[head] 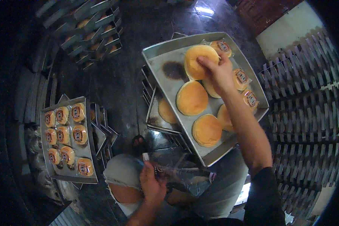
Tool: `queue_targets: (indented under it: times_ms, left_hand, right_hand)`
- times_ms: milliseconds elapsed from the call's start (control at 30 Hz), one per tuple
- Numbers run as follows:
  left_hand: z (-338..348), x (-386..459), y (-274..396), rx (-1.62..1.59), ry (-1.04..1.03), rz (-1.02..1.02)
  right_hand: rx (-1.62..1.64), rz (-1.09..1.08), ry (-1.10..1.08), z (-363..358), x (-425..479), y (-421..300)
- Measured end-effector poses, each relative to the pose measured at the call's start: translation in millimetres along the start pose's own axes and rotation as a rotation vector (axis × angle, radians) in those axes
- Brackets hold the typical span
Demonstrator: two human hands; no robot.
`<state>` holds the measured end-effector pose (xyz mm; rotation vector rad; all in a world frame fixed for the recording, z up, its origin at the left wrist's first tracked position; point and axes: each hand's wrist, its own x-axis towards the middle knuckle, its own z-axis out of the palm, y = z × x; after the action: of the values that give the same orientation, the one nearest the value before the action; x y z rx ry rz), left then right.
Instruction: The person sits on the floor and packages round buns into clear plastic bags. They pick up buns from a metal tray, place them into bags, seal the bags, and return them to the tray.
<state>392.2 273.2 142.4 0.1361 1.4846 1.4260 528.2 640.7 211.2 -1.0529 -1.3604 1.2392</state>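
My right hand (219, 70) grips a round golden bun (199, 62) by its edge, above a deep metal baking tray (169, 104). Unwrapped buns (192, 98) lie in that tray, and several wrapped buns (241, 79) with printed labels line its far right side. Low in front of my knees, my left hand (153, 180) is closed around what looks like clear printed plastic wrapping (165, 171); a small white piece (145, 156) sticks up by its fingertips. How the wrapping lies in the hand is blurred.
At left, another tray (70, 179) of wrapped buns tops a stack of trays. More stacked trays (161, 124) stand under the tray of unwrapped buns, one holding a bun. Tall tray stacks (296, 113) rise at right, and others (93, 36) stand at upper left.
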Motion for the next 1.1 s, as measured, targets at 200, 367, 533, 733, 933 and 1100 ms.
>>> queue_targets:
  times_ms: [200, 367, 533, 733, 933, 1100]
  left_hand:
    - [-9.2, 2.3, 18.9, -0.344, 0.025, 0.01]
    - [-6.4, -30.6, 33.9, -0.181, -0.04, 0.153]
    - [-7.9, -74.1, 19.5, -0.169, -0.139, 0.194]
    - [10.8, -127.2, 29.4, -0.052, -0.185, 0.316]
    - [10.2, -168.9, 20.7, 0.342, -0.436, 0.432]
    - [-12.7, -165.2, 21.7, 0.645, -0.692, 0.414]
  right_hand:
    - [0.12, -0.377, 0.381, -39.3, -164.7, -72.8]
    - [0.062, 0.184, 0.309, -89.9, -348.1, -43.5]
    - [0.413, 0.501, 0.39, -96.5, -430.5, -43.2]
    - [0.582, 0.091, 0.273, -98.2, -459.0, -116.4]
    - [0.583, 0.535, 0.084, -109.7, -493.4, -116.5]
    - [0.65, 0.456, 0.129, -109.6, -523.9, -126.2]
